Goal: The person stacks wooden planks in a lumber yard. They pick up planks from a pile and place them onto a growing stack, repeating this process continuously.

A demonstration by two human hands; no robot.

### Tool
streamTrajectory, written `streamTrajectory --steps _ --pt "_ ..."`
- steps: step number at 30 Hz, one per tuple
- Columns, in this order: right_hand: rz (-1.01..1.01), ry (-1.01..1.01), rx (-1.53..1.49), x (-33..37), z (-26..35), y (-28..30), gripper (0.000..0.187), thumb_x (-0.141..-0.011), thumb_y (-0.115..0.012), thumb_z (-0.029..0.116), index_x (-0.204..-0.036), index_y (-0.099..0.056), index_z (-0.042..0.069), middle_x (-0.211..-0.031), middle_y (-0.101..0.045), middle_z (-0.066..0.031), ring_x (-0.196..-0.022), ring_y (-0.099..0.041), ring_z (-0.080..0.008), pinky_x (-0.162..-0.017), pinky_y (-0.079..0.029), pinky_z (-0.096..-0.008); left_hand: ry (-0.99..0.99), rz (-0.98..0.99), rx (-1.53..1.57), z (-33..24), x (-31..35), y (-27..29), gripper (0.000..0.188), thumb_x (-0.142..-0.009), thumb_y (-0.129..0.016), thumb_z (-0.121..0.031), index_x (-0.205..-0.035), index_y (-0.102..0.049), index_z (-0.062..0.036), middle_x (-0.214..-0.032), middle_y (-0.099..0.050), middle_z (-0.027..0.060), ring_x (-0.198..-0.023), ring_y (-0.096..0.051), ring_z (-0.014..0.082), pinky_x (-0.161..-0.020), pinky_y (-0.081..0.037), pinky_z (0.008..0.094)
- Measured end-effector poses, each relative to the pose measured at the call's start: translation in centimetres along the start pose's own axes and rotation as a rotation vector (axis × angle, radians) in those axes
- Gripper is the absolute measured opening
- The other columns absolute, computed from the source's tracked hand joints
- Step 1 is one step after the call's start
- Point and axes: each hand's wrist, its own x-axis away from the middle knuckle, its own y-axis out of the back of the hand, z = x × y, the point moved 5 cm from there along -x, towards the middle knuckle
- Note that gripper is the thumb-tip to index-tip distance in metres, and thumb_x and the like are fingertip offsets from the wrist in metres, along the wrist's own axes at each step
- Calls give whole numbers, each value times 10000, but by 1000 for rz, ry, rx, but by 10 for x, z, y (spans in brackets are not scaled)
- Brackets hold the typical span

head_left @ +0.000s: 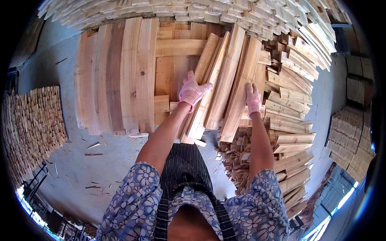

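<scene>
Both my hands wear pale pink gloves and rest at a group of loose wooden boards (pixel 226 80) lying slanted on a layer of planks. My left hand (pixel 192 89) is at the left side of the group, fingers spread, its thumb reaching over the edge of the nearest boards. Against the right side of the rightmost slanted board (pixel 242 88) lies my right hand (pixel 253 98), its fingers stretched out along the edge. Neither hand wraps round a board. The slanted boards stand partly apart, with narrow gaps between some of them.
Left of my hands, several wide planks (pixel 116 76) lie side by side; a crosspiece (pixel 181 47) shows beside them. A large pile of boards (pixel 293 100) fills the right, and stacked boards (pixel 193 10) line the far side. Wood scraps (pixel 93 146) litter the floor. Another stack (pixel 34 128) stands left.
</scene>
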Motion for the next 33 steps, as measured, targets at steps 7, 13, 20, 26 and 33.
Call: streamTrajectory --steps 7,13,20,26,33 --pt "-157 173 -134 -12 -18 -26 877 -963 -597 549 -1639 -232 126 -1571 -392 -282 -1418 -446 -435 -1160 -378 -461 -5 95 -59 -48 9 -94 1175 -753 -868 -467 -1607 -194 -23 -1523 -400 292 -1360 -523 403 -1120 -456 441" --pt "203 -40 -273 -9 13 -21 1113 -843 -799 464 -1630 -148 22 -1547 -437 -280 -1401 -485 -377 -1157 -392 -433 -86 69 229 -39 -2 -88 1186 -692 -926 -362 -1624 -230 -131 -1435 -522 221 -1274 -590 337 -1054 -499 411" --pt "-104 130 30 26 29 16 1079 -779 -849 368 -1537 -259 -124 -1501 -447 -342 -1391 -470 -424 -1166 -390 -435 -82 -77 341 -26 54 9 991 -752 -841 -249 -1583 -327 -86 -1324 -639 196 -1188 -641 273 -1032 -500 377" --pt "87 181 -300 87 57 -11 1015 -830 -858 246 -1578 -232 -37 -1361 -594 -199 -1222 -601 -279 -1011 -517 -369 25 -498 -78 65 85 186 1008 -788 -785 -285 -1625 -228 -220 -1378 -571 244 -1251 -607 398 -1060 -491 450" --pt "405 259 -433 49 118 -226 1007 -845 -866 262 -1590 -240 5 -1350 -619 -175 -1156 -628 -245 -972 -528 -345 288 -521 -559 92 65 230 1116 -801 -832 -416 -1640 -101 -333 -1474 -390 270 -1323 -493 458 -1044 -461 565"
